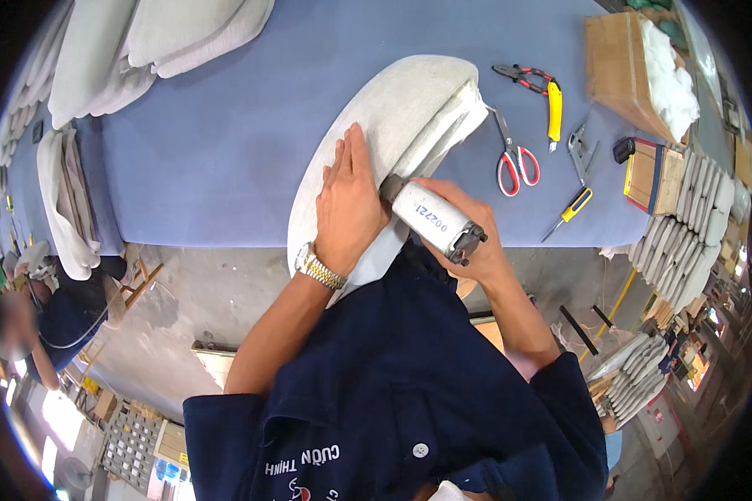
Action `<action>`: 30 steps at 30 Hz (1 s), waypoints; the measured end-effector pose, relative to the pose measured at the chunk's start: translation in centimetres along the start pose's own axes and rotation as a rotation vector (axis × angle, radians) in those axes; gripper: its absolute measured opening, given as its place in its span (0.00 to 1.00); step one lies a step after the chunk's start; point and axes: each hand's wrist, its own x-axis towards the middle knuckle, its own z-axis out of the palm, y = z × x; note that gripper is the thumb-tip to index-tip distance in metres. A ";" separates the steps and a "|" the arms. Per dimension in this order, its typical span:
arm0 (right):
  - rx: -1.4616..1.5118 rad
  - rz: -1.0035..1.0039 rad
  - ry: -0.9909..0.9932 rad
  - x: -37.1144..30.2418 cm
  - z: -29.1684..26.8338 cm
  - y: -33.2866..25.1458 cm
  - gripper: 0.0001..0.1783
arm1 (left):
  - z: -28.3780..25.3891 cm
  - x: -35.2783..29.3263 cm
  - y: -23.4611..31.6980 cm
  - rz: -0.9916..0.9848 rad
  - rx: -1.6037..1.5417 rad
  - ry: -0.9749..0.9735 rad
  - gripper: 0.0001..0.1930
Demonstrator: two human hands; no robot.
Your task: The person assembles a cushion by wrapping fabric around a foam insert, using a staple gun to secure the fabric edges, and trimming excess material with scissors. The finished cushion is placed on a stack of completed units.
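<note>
A curved cushion piece [376, 117] covered in light grey fabric lies tilted at the table's front edge, against my body. My left hand [348, 196] rests flat on its cover, fingers stretched together toward the far side. A metal watch is on that wrist. In my right hand [474, 221] is a silver-white pneumatic staple gun [429, 215], with my fingers wrapped round its far side and partly hidden. The gun's nose meets the cushion's open inner edge, close beside my left hand. Folded fabric shows along that edge.
Right of the cushion on the blue table [226, 150] lie red-handled scissors [512, 159], pliers [522, 75], a yellow cutter [554, 113], a grey hand tool [581, 154] and a screwdriver [570, 210]. A carton [627, 75] holds white stuffing. Grey covered pieces [175, 33] lie far left; another person works there.
</note>
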 end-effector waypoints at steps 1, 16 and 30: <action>-0.013 0.018 0.005 0.0 0.4 0.1 0.32 | 0.4 0.1 -0.2 0.063 0.040 0.056 0.51; -0.029 -0.073 -0.024 -0.4 0.2 1.4 0.34 | -0.2 0.2 0.0 0.055 -0.015 -0.042 0.58; -0.043 -0.062 0.052 -0.5 0.9 1.5 0.34 | -2.2 2.8 -6.1 0.143 -0.650 -0.383 0.46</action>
